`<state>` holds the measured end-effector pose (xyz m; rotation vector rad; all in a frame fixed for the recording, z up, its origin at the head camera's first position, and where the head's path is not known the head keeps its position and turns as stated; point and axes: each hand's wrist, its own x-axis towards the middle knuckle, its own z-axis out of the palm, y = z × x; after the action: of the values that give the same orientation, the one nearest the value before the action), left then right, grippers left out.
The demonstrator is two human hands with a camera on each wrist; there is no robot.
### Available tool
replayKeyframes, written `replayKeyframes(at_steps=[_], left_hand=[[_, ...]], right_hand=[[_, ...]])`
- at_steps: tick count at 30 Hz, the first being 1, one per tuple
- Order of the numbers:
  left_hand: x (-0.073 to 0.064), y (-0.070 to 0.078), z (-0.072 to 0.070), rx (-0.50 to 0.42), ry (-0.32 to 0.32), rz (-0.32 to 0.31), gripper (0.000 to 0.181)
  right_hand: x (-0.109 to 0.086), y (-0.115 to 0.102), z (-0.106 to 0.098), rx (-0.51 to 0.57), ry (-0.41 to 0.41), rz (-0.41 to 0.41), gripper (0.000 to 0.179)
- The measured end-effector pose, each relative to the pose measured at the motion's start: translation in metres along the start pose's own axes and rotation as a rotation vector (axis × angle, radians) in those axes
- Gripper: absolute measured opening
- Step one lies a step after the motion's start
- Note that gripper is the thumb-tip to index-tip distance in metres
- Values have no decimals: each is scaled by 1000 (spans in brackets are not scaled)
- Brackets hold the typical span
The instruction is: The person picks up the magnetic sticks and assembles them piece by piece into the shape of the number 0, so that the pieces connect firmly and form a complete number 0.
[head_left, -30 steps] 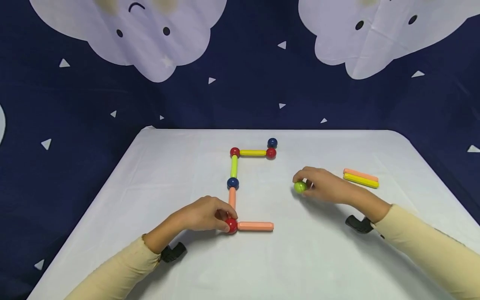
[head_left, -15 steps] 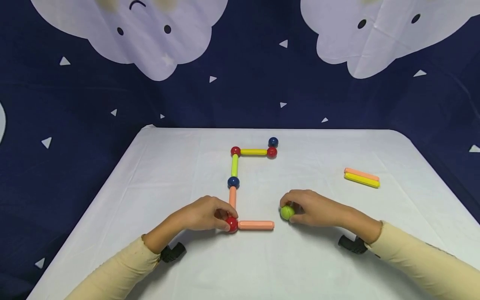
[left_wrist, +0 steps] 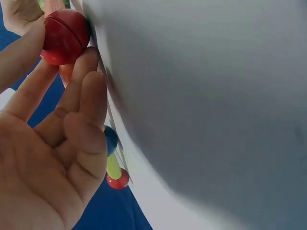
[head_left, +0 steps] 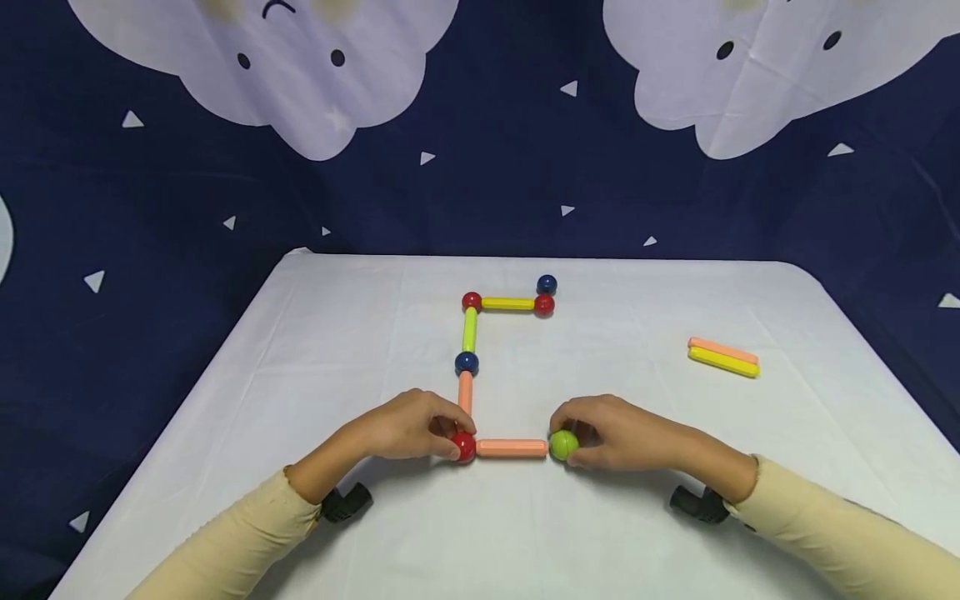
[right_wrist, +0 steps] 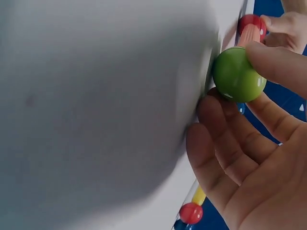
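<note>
Between thumb and fingers my left hand (head_left: 416, 427) pinches a red ball (left_wrist: 67, 37) at the near corner of a chain of balls and sticks. From that ball a salmon stick (head_left: 512, 448) runs to the right along the table. My right hand (head_left: 622, 433) pinches a green ball (right_wrist: 238, 75) at the stick's right end; whether they touch I cannot tell. Away from the red ball, another salmon stick (head_left: 466, 393) leads to a blue ball (head_left: 467, 363), then a lime stick (head_left: 469, 331), a second red ball (head_left: 472, 302) and a yellow stick (head_left: 507, 304).
At the far end of the yellow stick sits a third red ball (head_left: 543, 305), with a dark blue ball (head_left: 547, 284) just behind it. A loose salmon stick (head_left: 723, 348) and yellow stick (head_left: 723, 362) lie side by side at the right. The white table (head_left: 360, 333) meets a dark curtain.
My right hand has carried the green ball nearer and to the left, up to the end of the salmon stick. The left hand has stayed on the red ball.
</note>
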<state>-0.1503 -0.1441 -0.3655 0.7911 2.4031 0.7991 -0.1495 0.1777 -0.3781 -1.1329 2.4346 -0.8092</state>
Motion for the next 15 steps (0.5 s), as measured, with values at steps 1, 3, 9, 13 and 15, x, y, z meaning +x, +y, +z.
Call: replayKeyframes(at_steps=[1, 3, 9, 13, 15], left_hand=[[0, 0, 0, 0, 0, 2, 27], [0, 0, 0, 0, 1, 4, 27], [1, 2, 3, 3, -3, 11, 26], [3, 4, 4, 14, 4, 15, 26], [4, 5, 5, 17, 9, 16, 26]], right_hand=[[1, -1, 1, 1, -5, -6, 26], [2, -2, 1, 4, -12, -16, 25], [1, -1, -1, -20, -22, -25, 26], [1, 2, -4, -67, -6, -29, 26], [1, 3, -5, -80, -1, -30, 26]])
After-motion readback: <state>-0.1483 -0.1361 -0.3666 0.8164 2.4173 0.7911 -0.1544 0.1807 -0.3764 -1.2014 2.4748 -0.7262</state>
